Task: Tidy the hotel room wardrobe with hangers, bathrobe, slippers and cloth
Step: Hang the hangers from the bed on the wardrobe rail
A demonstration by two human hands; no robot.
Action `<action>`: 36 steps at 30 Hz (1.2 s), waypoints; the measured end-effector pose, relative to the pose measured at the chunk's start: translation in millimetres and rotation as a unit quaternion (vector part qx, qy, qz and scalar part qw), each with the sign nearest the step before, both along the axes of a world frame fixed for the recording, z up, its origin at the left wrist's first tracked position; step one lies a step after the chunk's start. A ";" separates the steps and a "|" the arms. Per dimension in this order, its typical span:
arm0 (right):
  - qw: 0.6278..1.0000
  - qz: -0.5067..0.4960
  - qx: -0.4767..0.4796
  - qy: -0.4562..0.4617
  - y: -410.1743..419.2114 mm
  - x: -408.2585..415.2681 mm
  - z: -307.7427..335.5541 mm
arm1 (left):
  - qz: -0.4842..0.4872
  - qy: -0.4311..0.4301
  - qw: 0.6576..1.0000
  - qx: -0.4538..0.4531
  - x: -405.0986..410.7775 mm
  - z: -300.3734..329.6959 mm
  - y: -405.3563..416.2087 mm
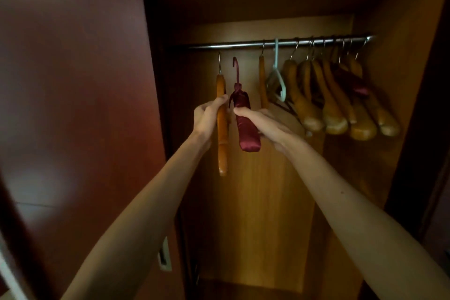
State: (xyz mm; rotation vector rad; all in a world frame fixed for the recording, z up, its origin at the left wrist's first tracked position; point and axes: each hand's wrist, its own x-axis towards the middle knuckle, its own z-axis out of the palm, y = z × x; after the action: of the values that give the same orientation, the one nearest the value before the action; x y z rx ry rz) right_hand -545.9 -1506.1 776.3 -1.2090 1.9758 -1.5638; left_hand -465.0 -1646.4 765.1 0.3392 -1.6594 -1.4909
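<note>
Head view, facing forward, close to wardrobe [280, 153]

maroon padded hanger [246, 124], seemingly amber wooden hanger [222, 126].

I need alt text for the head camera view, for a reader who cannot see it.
Inside an open wardrobe, the left hand grips a wooden hanger and the right hand grips a dark red padded hanger, both below the metal rail. More hangers hang bunched at the rail's right end.
</note>
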 end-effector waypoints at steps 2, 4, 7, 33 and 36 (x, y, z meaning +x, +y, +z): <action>1.000 0.003 0.001 0.010 -18.5 -15.6 16.0 | 0.007 0.002 1.000 0.010 -20.1 16.0 -15.3; 1.000 -0.006 -0.010 0.005 -36.4 -29.3 30.8 | 0.008 -0.002 1.000 0.015 -38.5 30.0 -27.7; 0.998 -0.031 -0.047 -0.019 -58.1 -47.9 50.8 | -0.004 -0.011 1.000 0.019 -63.1 48.1 -45.6; 0.962 -0.177 -0.114 -0.176 -120.3 -150.4 57.3 | -0.106 -0.019 0.991 0.080 -188.4 59.1 -71.5; 0.960 -0.178 -0.119 -0.181 -118.5 -152.3 56.6 | -0.112 -0.018 0.989 0.095 -186.4 60.3 -71.3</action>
State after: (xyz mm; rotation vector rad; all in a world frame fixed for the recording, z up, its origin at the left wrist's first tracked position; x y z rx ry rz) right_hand -698.2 -1624.7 833.0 -0.5941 1.8675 -2.0768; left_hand -651.4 -1717.6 825.4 0.2912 -1.6298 -1.8256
